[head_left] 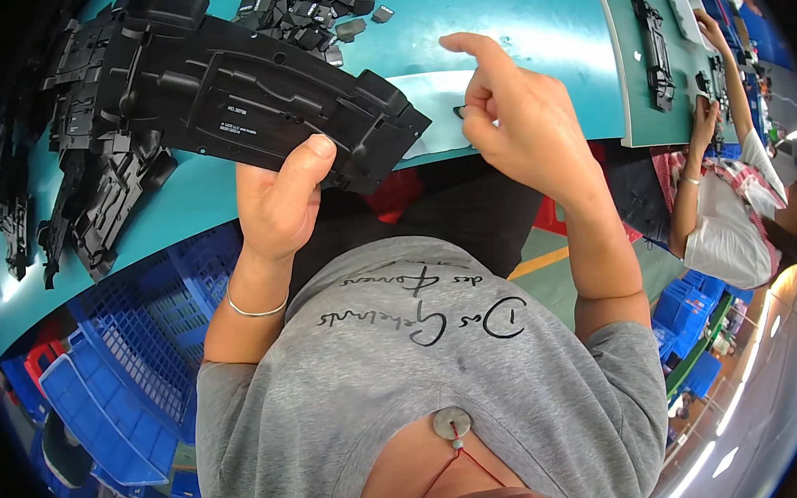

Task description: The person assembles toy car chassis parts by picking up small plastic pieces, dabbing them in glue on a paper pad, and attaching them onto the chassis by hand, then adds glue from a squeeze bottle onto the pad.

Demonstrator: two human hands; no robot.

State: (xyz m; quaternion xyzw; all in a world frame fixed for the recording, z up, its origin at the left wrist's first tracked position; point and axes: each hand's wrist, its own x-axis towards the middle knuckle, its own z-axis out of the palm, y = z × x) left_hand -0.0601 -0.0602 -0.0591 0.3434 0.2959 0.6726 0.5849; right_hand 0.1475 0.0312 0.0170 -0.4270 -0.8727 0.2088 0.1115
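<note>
My left hand (283, 192) is closed on the edge of a black plastic model-car chassis (270, 104), thumb on top. The chassis is tilted above the table, its ribbed face with wheel-arch shapes turned up. To its right, my right hand (530, 120) is raised with the index finger stretched to the left and the other fingers curled. A small dark plastic piece (459, 112) pokes out at its thumb and curled fingers, mostly hidden. Beyond the chassis lies a heap of small black plastic pieces (308, 11) on the table.
More black chassis parts (114, 200) are piled at the left of the teal table (540, 20). Blue plastic crates (126, 369) stand below its left edge. At right, a co-worker (730, 205) handles black parts at a green-topped table (648, 118).
</note>
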